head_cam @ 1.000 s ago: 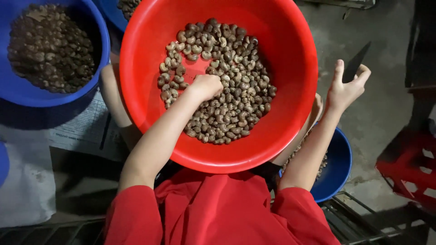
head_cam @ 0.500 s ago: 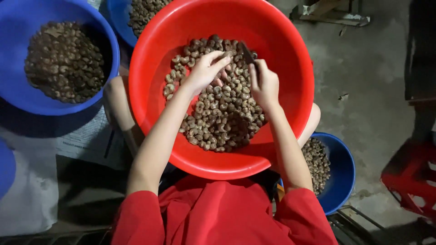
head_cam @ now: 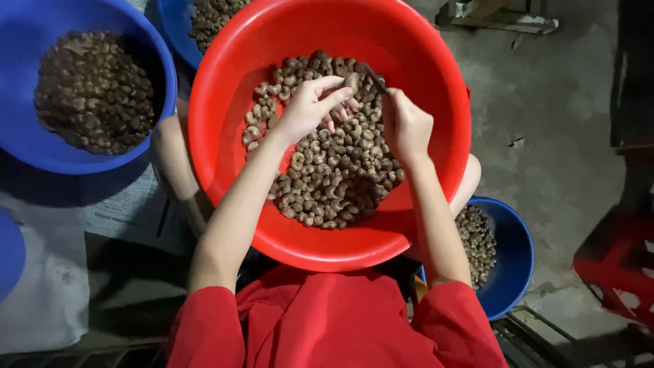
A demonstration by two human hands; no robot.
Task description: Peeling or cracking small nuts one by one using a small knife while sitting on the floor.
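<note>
A single cashew nut (head_cam: 352, 83) is being pinched between the fingertips of the left hand (head_cam: 310, 108), just above the heap of cashew nuts (head_cam: 330, 157) that is lying beneath both hands in the red basin (head_cam: 225, 88). The nut is kidney-shaped, pale brown and mottled. It is judged to be light, hard and smooth-skinned, so it is likely to be rolling or slipping if held loosely; a hold across its two flat faces, with the curved back left exposed, is judged the surest. The right hand (head_cam: 407, 126), just beside the left, is being kept clenched around the handle of a small knife (head_cam: 375, 78), whose dark blade is being pointed toward the held nut; whether blade and nut are touching cannot be told.

Outward from the hands, a blue bowl (head_cam: 27, 146) of darker nuts is sitting well to the far side of the left hand, and the rim of a second blue bowl (head_cam: 170, 20) is showing beyond it. Below the right forearm, a smaller blue bowl (head_cam: 514, 262) is being partly hidden by the basin. Red sleeves (head_cam: 204, 327) are filling the lower edge, and a red stool (head_cam: 613, 266) is standing well apart on the concrete floor (head_cam: 545, 136).
</note>
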